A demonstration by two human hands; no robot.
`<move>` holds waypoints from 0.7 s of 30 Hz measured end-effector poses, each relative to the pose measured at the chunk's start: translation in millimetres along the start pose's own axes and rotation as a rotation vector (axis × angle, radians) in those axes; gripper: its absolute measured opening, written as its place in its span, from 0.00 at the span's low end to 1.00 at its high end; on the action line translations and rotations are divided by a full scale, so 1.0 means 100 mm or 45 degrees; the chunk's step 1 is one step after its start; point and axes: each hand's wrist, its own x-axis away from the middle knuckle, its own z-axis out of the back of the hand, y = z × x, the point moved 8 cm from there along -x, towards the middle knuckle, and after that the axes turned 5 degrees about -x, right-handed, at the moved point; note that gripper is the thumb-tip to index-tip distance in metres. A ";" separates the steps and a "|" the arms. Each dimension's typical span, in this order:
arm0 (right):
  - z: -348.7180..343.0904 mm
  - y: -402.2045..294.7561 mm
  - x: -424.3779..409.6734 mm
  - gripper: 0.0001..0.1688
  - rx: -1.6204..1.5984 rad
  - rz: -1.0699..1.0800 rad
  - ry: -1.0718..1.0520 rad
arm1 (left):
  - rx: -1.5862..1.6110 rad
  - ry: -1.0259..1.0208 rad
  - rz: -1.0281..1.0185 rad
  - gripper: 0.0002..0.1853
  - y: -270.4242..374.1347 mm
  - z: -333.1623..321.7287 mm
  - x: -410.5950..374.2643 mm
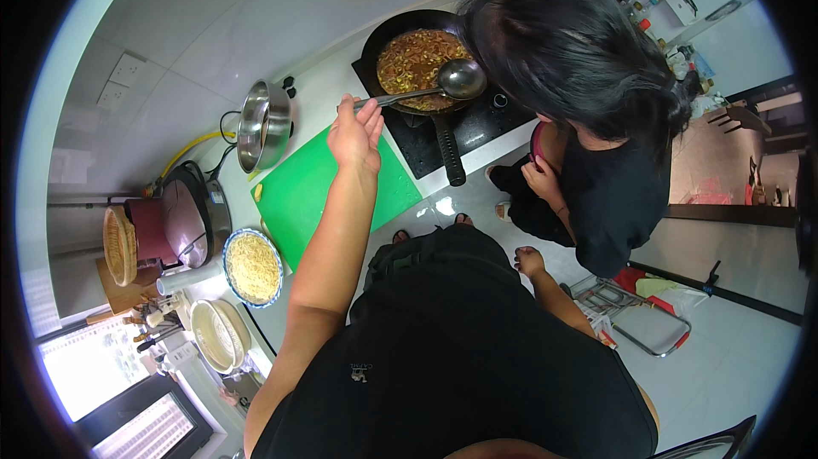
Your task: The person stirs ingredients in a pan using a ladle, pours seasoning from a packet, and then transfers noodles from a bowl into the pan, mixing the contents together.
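Note:
My left hand (355, 134) is raised over the green cutting board (390, 185), palm turned up, with the handle end of a metal ladle (461, 79) at its fingers and thumb. The bowl of the ladle is over the near right part of a black wok (377, 43), which holds a brown stew with pale yellow bits. The wok sits on a black cooktop (425, 158), its ribbed handle pointing towards me. Low at my right side hangs my right hand (529, 261), fingers curled, touching no object that I can see.
Another person (575, 56) leans in close at the right, head beside the wok. Left of the board are a steel pot (271, 130), a rice cooker (192, 216) and a plate of noodles (254, 267). A folding cart (645, 325) stands on the floor at right.

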 end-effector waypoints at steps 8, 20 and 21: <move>0.04 0.03 -0.01 0.10 0.036 -0.002 0.000 | 0.001 0.010 0.002 0.22 0.02 0.01 0.04; 0.02 0.11 -0.05 0.09 0.023 0.020 -0.021 | 0.029 0.014 -0.002 0.22 0.05 0.04 0.10; 0.01 0.10 -0.05 0.09 0.023 0.031 -0.028 | 0.030 0.016 -0.004 0.22 0.05 0.05 0.10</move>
